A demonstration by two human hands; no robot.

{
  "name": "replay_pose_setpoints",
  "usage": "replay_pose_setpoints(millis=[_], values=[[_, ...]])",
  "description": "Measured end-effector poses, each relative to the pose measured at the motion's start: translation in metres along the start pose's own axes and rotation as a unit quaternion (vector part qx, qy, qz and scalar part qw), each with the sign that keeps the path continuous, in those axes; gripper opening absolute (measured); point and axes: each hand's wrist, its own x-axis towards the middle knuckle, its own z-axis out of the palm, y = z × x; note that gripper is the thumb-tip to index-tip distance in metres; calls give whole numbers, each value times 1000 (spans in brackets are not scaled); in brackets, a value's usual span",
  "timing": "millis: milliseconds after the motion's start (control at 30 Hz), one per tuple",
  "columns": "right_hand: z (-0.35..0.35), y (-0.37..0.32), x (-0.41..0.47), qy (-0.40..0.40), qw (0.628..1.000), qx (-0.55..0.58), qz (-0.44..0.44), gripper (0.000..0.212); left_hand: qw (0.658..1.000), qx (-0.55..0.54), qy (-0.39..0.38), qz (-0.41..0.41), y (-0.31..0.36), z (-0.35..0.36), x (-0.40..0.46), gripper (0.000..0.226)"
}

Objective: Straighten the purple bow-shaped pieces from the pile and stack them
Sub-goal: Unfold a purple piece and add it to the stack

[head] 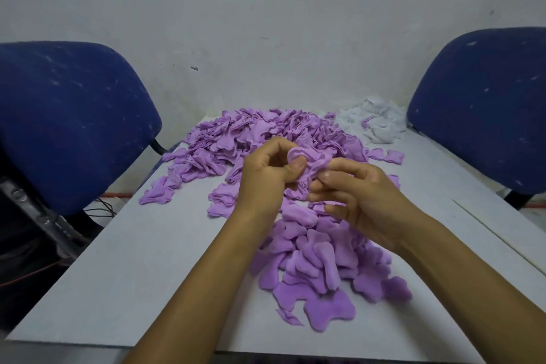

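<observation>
Two bare hands meet above the middle of a table, both holding one purple piece (307,161) between them. The left hand (266,177) has its fingers curled, with the thumb pressing the piece's rounded left end. The right hand (359,195) pinches the piece's other end between thumb and forefinger, its remaining fingers loosely spread below. The piece is soft, crumpled and partly folded on itself, lifted clear of the heaps beneath it.

Behind the hands lies a large pile (254,139) of the same lilac pieces, tumbled and overlapping, reaching toward the far edge of the table. Nearer the person, under and just beyond the right forearm, sits a second heap (322,263) of flatter pieces; their shape is plain here, two rounded lobes joined by a narrow waist. They overlap loosely rather than in a neat column. A few loose pieces (387,155) lie to the right of the big pile.

The table (133,275) is a pale grey-white, smooth board. At its far right corner is a clump of white scraps (375,121). A blue fabric chair (68,121), dusty and marked, stands at the left, and a second blue chair (484,106) at the right. The wall (266,23) behind is scuffed white. Wires (103,207) trail on the floor at left.
</observation>
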Motion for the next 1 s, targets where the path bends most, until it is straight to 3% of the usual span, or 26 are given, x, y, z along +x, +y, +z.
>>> replay_pose_setpoints(millis=[67,200,300,433,633,700,800,900,1000], values=[[2,3,1,21,999,-22,-16,29,999,13,-24,16,2,1,-4,33],[9,0,-3,38,996,-66,-45,12,998,25,-42,33,8,1,-11,38],[14,1,-2,82,985,-139,-62,36,998,37,-36,32,12,3,-16,38],[27,5,5,135,963,-206,-106,37,1000,13,-11,14,16,5,-21,29],[25,15,21,259,857,-418,-155,33,997,59,-31,37,13,17,-30,22],[24,15,21,275,841,-431,-178,28,995,76,-38,44,12,17,-29,11],[14,11,20,243,871,-389,-174,24,988,118,-82,57,12,8,-24,4],[10,9,13,203,921,-296,-152,33,986,146,-67,32,8,-1,-18,6],[21,13,8,153,929,-302,-152,36,994,89,-55,-3,8,-5,-16,10]])
